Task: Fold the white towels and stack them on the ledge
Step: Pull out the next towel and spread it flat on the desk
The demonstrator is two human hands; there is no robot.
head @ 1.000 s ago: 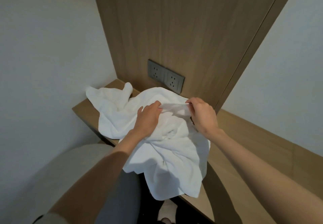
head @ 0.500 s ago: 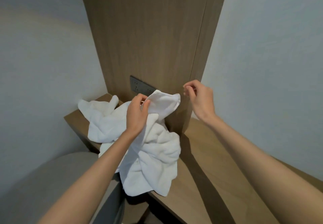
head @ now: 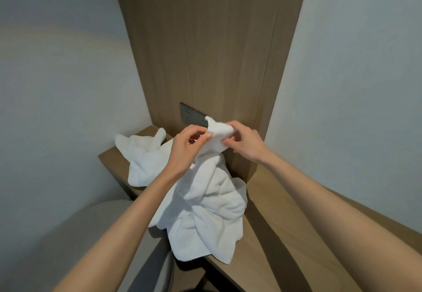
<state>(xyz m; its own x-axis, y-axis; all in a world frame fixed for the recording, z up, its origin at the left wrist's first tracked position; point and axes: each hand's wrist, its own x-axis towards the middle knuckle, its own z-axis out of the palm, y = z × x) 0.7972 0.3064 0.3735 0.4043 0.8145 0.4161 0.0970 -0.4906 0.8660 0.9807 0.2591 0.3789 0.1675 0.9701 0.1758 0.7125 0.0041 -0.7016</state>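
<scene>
A crumpled white towel (head: 212,209) hangs from both my hands above the wooden ledge (head: 274,241), its lower end draped over the ledge's front edge. My left hand (head: 187,148) pinches the towel's top edge on the left. My right hand (head: 244,142) grips the same raised edge on the right, close beside the left hand. A second white towel (head: 141,154) lies bunched on the ledge's far left corner, partly behind my left arm.
A wood wall panel (head: 205,52) rises behind the ledge, with a dark socket plate (head: 191,115) low on it. White walls stand on both sides. A grey rounded seat (head: 75,241) sits below the ledge at lower left.
My left hand lifted the towel off the ledge. My right hand let go for a moment half a second ago and has come back to grip the raised edge next to the left hand.
</scene>
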